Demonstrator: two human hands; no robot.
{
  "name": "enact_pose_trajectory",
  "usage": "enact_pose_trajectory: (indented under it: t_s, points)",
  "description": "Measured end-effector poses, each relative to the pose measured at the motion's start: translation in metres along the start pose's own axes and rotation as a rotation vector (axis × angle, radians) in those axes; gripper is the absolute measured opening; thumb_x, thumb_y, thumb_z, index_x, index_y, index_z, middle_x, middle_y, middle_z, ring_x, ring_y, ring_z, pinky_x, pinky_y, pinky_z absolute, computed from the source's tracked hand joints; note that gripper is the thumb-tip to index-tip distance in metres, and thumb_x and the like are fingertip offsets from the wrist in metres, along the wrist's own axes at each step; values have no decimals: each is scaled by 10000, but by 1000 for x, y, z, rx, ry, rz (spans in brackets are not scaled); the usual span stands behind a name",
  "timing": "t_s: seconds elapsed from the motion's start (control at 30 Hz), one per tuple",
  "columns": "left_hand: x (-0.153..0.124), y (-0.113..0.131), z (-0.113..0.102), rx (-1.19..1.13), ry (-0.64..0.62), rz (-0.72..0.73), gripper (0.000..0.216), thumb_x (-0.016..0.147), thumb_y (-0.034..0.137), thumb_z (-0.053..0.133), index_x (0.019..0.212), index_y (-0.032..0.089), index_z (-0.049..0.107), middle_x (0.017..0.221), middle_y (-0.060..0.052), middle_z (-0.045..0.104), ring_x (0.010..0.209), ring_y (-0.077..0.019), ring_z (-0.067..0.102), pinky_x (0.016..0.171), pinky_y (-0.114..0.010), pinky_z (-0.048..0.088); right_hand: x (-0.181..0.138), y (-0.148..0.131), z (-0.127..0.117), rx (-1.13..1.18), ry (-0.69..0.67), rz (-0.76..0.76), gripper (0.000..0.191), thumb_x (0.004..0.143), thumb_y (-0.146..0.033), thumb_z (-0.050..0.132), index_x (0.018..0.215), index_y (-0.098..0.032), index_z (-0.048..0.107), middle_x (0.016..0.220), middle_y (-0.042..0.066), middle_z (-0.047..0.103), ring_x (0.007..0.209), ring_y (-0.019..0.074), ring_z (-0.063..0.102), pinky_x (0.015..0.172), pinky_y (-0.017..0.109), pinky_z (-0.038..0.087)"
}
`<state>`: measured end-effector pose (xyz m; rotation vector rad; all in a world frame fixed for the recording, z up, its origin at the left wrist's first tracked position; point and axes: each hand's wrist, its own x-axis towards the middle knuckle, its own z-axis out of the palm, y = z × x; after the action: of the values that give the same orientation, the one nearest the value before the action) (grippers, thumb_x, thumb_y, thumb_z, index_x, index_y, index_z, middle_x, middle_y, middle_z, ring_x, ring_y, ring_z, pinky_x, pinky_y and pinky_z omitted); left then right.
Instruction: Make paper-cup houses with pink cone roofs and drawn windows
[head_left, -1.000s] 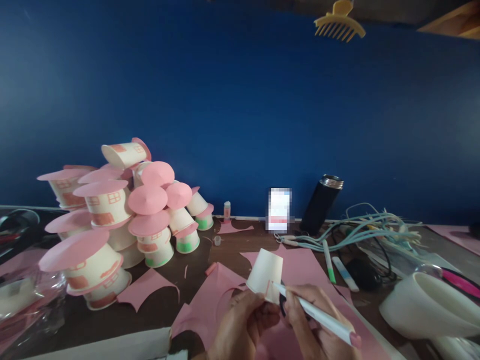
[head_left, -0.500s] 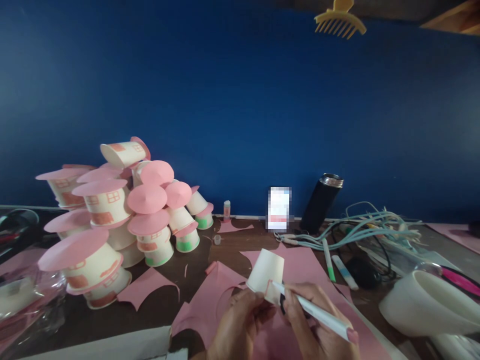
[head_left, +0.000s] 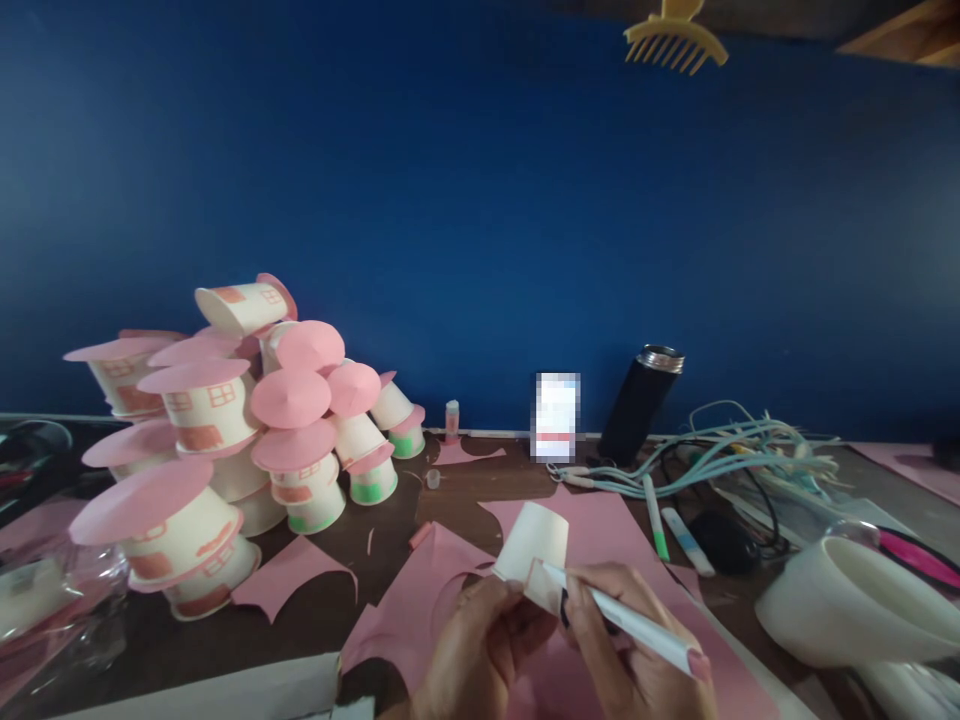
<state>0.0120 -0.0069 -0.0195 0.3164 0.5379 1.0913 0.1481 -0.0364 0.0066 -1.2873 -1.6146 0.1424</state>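
A white paper cup (head_left: 534, 538), upside down and slightly tilted, is gripped near its rim by my left hand (head_left: 476, 640). My right hand (head_left: 637, 630) is closed around a white marker (head_left: 637, 625) with a pinkish-red end. The marker's tip touches the cup's side, where a thin reddish outline like a door shows. Under both hands lies pink paper (head_left: 600, 530). On the left, several paper cups (head_left: 217, 415) with pink cone roofs and drawn windows and doors are stacked up. The fingertips of my left hand are partly hidden behind the cup.
Pink paper scraps (head_left: 292, 580) lie left of my hands. Behind stand a glue stick (head_left: 451, 424), a phone (head_left: 556, 416) and a black bottle (head_left: 641, 405). To the right are tangled cables (head_left: 720, 460), a green marker (head_left: 655, 520), a black mouse (head_left: 724, 545) and a large white cup (head_left: 817, 610).
The marker tip has moved slightly along the reddish outline, and the cup is turned a little. The whole view has shifted marginally.
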Motion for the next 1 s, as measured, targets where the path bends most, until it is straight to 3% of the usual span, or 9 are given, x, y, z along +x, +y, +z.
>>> enact_pose_trajectory:
  t_s: [0.2, 0.4, 1.0]
  points:
    - [-1, 4, 4, -38, 4, -4, 188, 718, 183, 716, 859, 62, 748, 954, -167, 763, 956, -264, 679, 894, -367, 527, 1, 1, -1, -11, -3, -7, 139, 939, -300, 533, 920, -234, 654, 699, -16, 664, 515, 108, 598, 534, 198, 489]
    - [0, 4, 2, -70, 92, -9, 108, 720, 131, 679, 779, 68, 743, 883, -164, 766, 879, -248, 700, 872, -363, 545, 1, 3, -3, -44, -38, -44, 124, 941, -281, 528, 937, -233, 643, 713, -18, 655, 539, 111, 611, 536, 202, 492]
    - [-1, 7, 3, -120, 158, -46, 135, 788, 97, 596, 750, 65, 721, 838, -161, 762, 800, -225, 708, 824, -349, 564, 3, 4, -5, -56, -34, -57, 137, 946, -274, 520, 922, -221, 645, 708, -7, 656, 552, 121, 622, 534, 200, 502]
